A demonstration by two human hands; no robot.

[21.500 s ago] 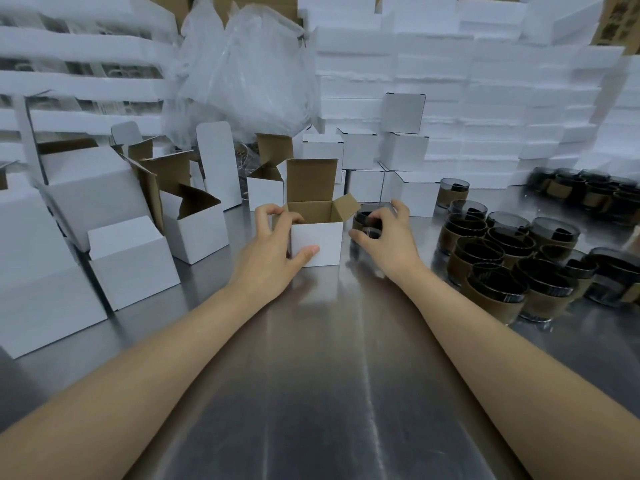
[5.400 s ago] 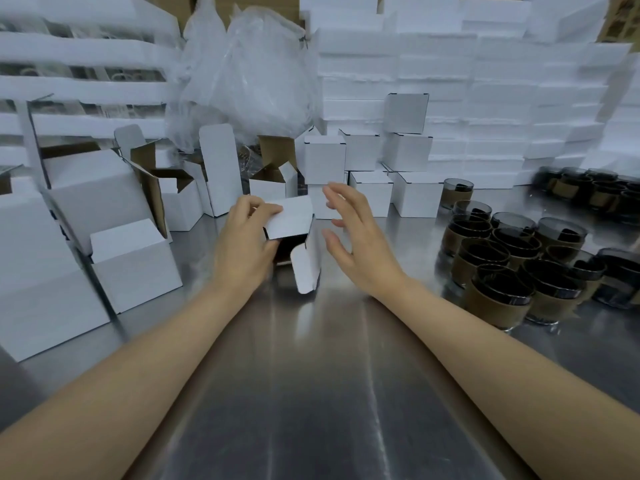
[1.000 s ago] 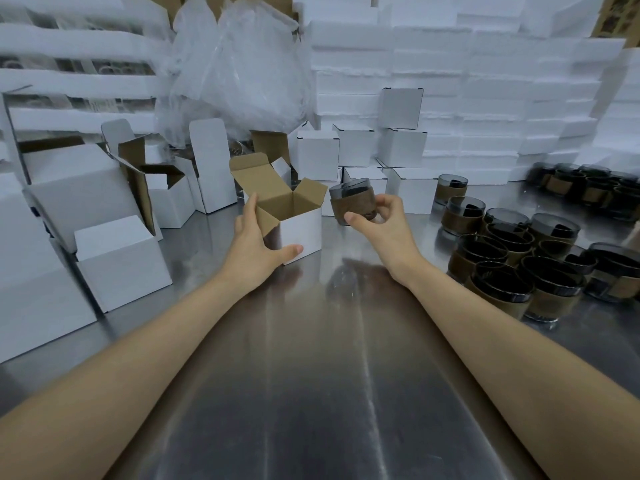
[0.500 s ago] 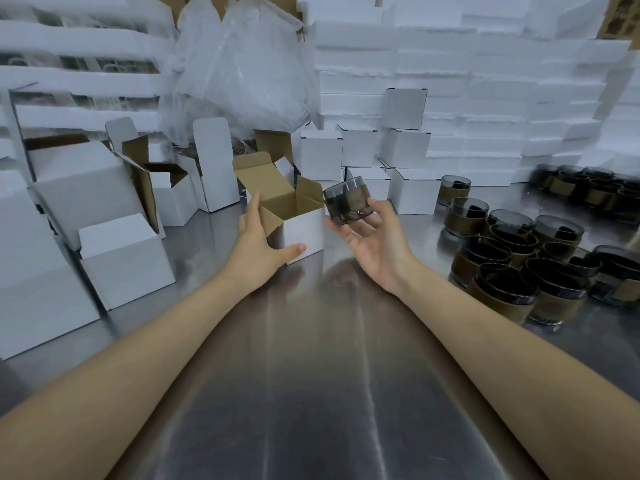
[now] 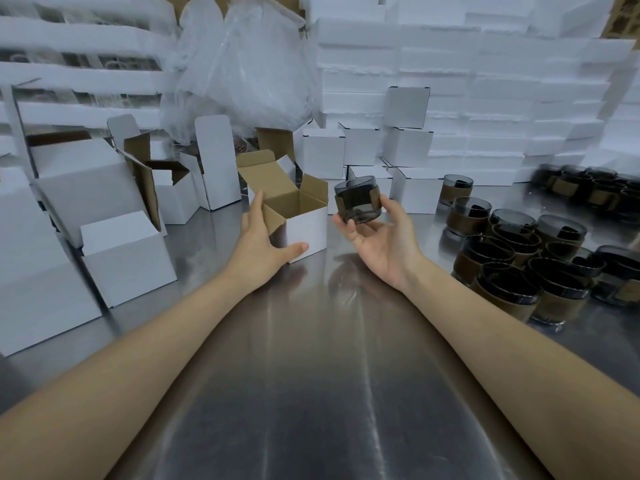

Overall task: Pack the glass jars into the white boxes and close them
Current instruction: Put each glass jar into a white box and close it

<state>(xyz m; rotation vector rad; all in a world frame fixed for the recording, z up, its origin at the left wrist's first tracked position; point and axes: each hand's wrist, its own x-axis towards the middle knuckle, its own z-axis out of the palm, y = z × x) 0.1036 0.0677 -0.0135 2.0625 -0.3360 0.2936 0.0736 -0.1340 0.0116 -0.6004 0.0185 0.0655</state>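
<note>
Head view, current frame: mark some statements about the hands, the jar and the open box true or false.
1. The right-hand grip holds a jar clear of the table. True.
2. The jar is already inside the open box. False: it is outside, beside the box on its right.
3. The left-hand grip holds the open box. True.
4. The open box's flaps are folded shut. False: they stand open, showing the brown inside.
5. More jars stand on the table at the right. True.
</note>
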